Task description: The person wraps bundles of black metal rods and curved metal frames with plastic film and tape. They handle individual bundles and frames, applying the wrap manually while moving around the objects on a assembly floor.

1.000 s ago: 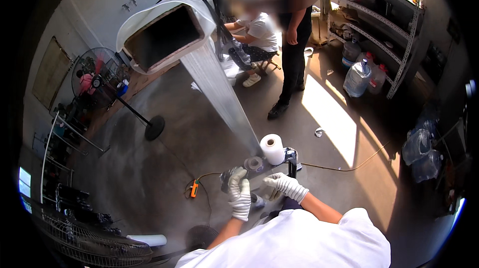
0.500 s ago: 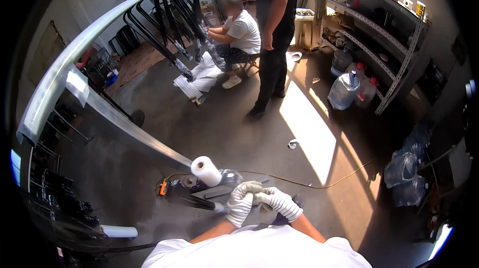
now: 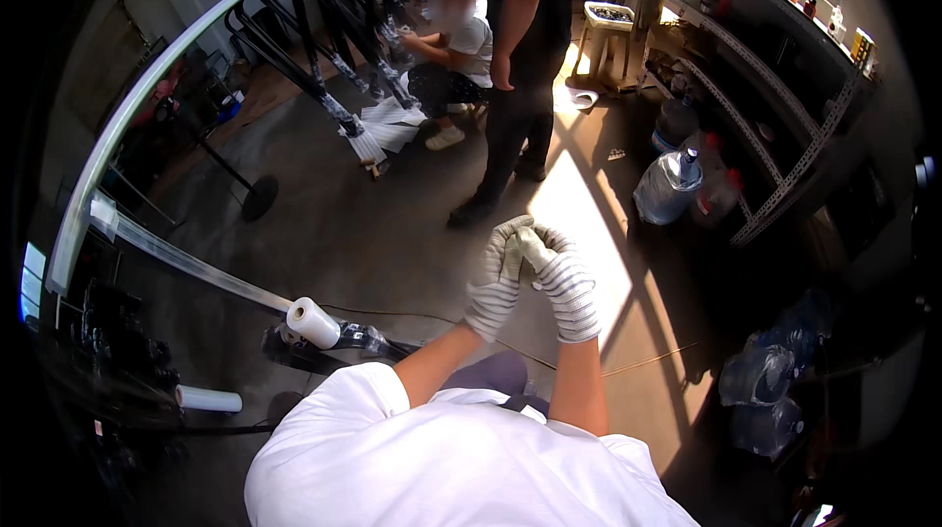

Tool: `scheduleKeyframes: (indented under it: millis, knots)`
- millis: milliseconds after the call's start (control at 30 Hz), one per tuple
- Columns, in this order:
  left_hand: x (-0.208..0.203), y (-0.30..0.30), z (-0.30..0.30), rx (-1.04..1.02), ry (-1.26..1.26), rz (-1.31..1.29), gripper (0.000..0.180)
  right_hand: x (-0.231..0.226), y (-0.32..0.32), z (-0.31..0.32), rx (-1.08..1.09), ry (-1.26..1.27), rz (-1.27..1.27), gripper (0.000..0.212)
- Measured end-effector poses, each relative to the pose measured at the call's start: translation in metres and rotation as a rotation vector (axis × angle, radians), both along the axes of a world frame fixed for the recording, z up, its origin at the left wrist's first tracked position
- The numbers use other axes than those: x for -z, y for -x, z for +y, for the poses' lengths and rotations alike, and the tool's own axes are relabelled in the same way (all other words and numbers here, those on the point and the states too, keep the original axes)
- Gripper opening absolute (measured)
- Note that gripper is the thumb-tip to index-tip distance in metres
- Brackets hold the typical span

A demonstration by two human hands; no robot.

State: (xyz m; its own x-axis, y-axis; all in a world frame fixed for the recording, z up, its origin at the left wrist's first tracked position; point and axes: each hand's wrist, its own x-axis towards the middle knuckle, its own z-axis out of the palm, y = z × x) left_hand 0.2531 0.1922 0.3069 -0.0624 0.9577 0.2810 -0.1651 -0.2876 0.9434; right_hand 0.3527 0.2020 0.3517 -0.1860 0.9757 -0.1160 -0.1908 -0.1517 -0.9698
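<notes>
Concrete floor runs under everything, with a bright sun patch to my right. Far left, a curved white frame rail arcs up, and a band of clear film stretches from it down to the film roll, which lies on the floor on a dark tool. The roll's long axis points up and to the left, along the film. A second white roll lies lower left, well apart.

My left hand and right hand are both gloved, raised in front of me and pressed together, fingers of one working at the other; neither grip has anything in it but the other glove. The film roll sits down and to the left of them, nearer my left hand, not touching either.

Beyond my hands a person in black stands beside a seated person. Right of them, water jugs rest under metal shelves.
</notes>
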Motion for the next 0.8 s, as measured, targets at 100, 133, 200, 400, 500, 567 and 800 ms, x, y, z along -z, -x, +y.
scheduleKeyframes:
  millis: [100, 133, 200, 400, 500, 567, 800]
  knots:
    - [-0.015, -0.006, 0.029, -0.054, 0.034, -0.052, 0.040, -0.013, -0.004, 0.030, -0.058, -0.054, 0.072, 0.021]
    - [-0.017, -0.007, 0.041, -0.053, 0.044, -0.089, 0.040, -0.013, -0.003, 0.042, -0.045, -0.073, 0.087, 0.021]
    - [-0.016, -0.006, 0.066, -0.058, 0.068, -0.160, 0.040, -0.011, 0.002, 0.067, -0.023, -0.105, 0.122, 0.020]
    - [-0.007, 0.015, 0.159, -0.269, -0.056, -0.236, 0.029, 0.000, 0.038, 0.160, -0.115, -0.132, 0.247, 0.017]
    - [0.013, 0.044, 0.228, -0.400, -0.169, -0.294, 0.030, 0.006, 0.066, 0.221, -0.234, -0.139, 0.162, 0.018]
    - [0.019, 0.072, 0.263, -0.339, -0.133, -0.439, 0.028, 0.012, 0.093, 0.261, -0.295, -0.131, 0.212, 0.018]
    - [-0.016, 0.161, 0.326, -0.644, 0.083, -0.103, 0.031, 0.015, 0.177, 0.377, -0.581, -0.119, 0.136, 0.031]
